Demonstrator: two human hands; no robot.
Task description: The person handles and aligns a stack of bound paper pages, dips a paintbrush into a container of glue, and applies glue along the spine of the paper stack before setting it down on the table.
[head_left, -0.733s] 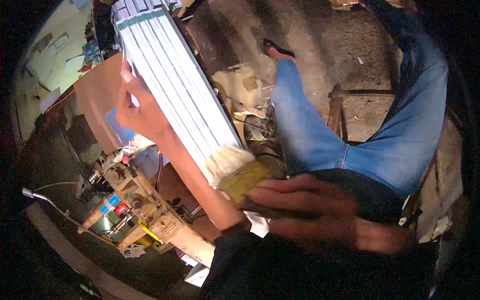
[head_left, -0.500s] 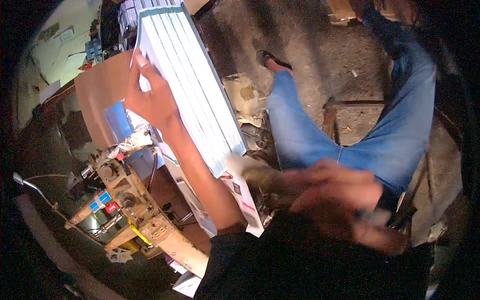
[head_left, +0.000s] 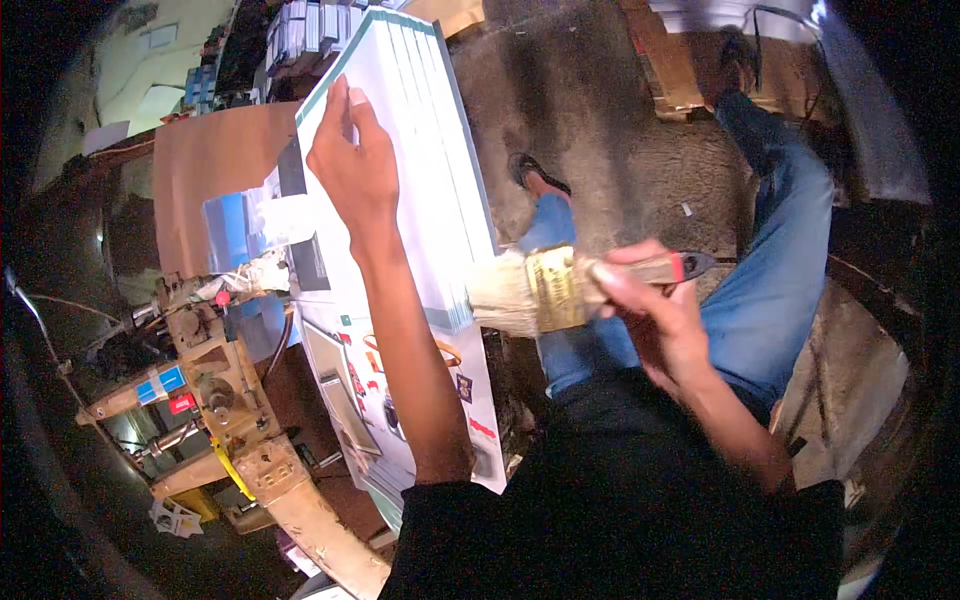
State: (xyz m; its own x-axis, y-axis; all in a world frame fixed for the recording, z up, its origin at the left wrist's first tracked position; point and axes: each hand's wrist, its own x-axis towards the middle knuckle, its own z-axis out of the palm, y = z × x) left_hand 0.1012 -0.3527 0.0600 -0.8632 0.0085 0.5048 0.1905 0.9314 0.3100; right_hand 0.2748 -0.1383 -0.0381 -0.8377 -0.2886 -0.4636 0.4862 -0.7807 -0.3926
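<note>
A thick stack of white booklets with teal edges [head_left: 425, 150] stands left of the middle, its layered side facing right. My left hand [head_left: 355, 165] rests on the stack's white upper face, thumb and forefinger stretched toward the far edge; its other fingers are partly hidden. In my right hand [head_left: 650, 310] is a wide paintbrush [head_left: 555, 285], gripped by its wooden handle with a red and black end. Its pale bristles touch the layered side near the stack's near end. Printed sheets with colour pictures [head_left: 400, 400] lie beneath my left forearm.
A worn beige metal machine [head_left: 230, 400] with a yellow strip stands at the left. Behind it is a brown board [head_left: 215, 190]. More stacked booklets [head_left: 310, 35] sit at the far side. My legs in jeans [head_left: 780, 240] spread over the rough floor [head_left: 620, 170].
The brush, blurred and lower before, is now up against the stack's side, and my right hand has risen. In the picture, the stack and my left hand sit farther right.
</note>
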